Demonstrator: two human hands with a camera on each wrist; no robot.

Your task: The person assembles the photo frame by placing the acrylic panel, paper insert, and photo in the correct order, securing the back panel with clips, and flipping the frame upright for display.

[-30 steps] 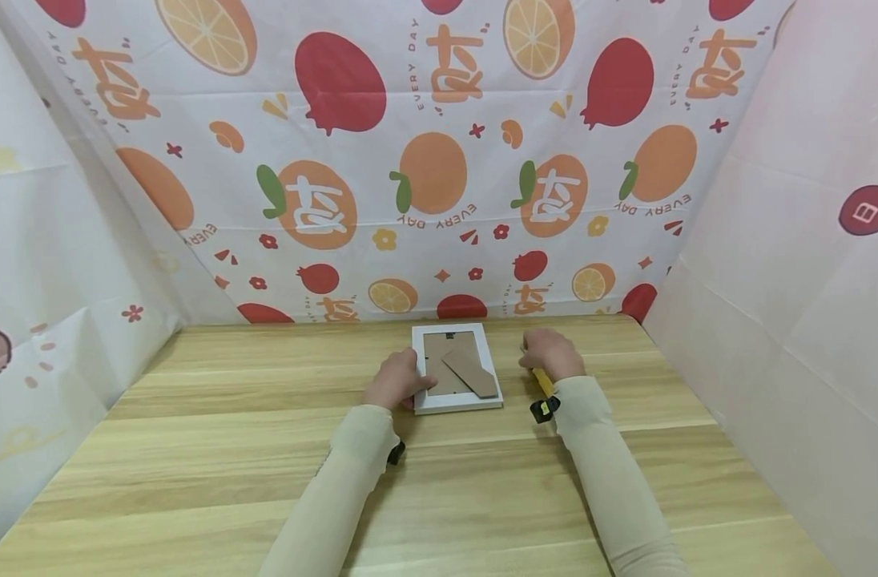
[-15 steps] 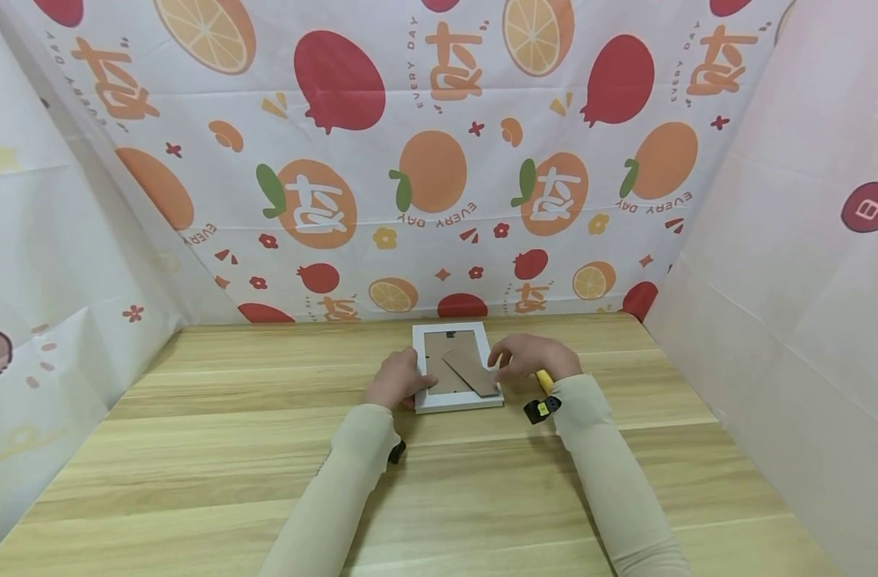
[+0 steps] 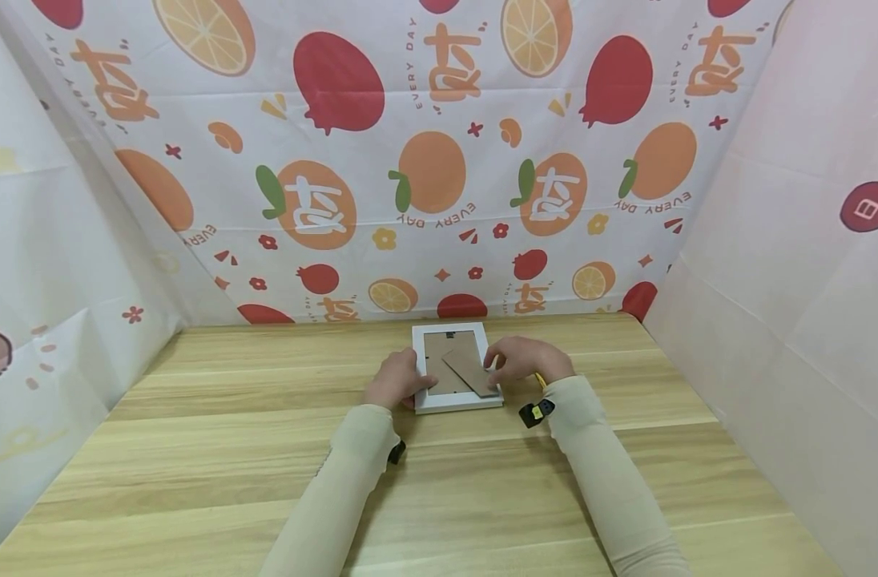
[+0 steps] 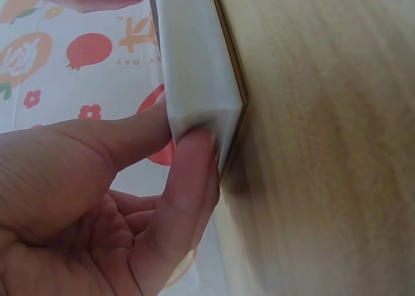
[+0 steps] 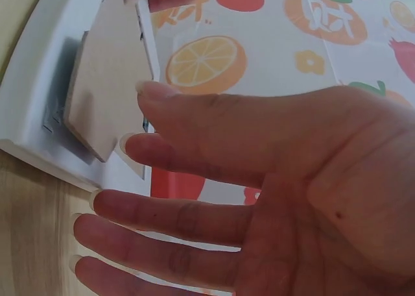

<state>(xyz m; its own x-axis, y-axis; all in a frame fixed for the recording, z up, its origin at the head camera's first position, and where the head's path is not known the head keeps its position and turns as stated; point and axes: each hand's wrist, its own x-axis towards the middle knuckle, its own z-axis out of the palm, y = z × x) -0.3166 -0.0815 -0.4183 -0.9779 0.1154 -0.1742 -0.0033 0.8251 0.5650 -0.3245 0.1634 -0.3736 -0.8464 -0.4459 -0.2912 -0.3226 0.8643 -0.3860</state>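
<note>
A white picture frame (image 3: 459, 406) lies back side up near the table's far edge. A brown backing board fills its middle, and a brown stand leg (image 3: 471, 375) lies slanted across it. My left hand (image 3: 396, 379) holds the frame's left edge, thumb on top and fingers against the side (image 4: 207, 56). At the frame's right, my right hand (image 3: 529, 358) is at the lower end of the leg. In the right wrist view, its thumb and index fingertips are at the edge of the leg (image 5: 107, 82), with the fingers mostly straight. The leg stands slightly off the back there.
The wooden table (image 3: 266, 497) reaches to a printed fruit curtain (image 3: 424, 264) just behind the frame. White curtains (image 3: 792, 320) close in both sides. A black wrist device (image 3: 536, 413) sits below the right hand, another (image 3: 396, 453) by the left wrist.
My right hand has moved left from beside the frame to the stand leg's lower end. My left hand and the frame have stayed in place.
</note>
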